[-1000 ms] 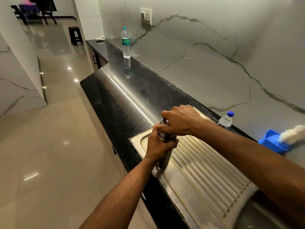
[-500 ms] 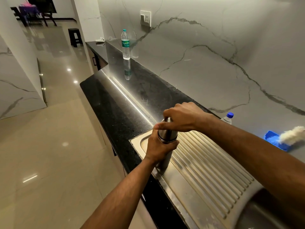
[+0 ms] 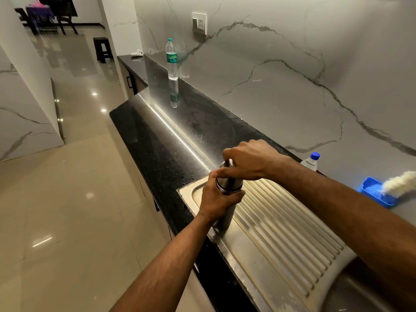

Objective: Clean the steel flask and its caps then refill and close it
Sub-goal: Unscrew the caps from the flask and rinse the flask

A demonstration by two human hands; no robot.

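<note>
We're at a cap step: steel flask stands upright on the ribbed drainboard at the worktop edge. Left hand has its grip closed round the body just under the cap; right hand sits on top, fingers clamped on the cap. Loosening or tightening, can't tell. Next: steady body, twist cap.

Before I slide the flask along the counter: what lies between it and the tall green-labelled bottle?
Head view: only bare black countertop between the flask and the bottle.
</note>
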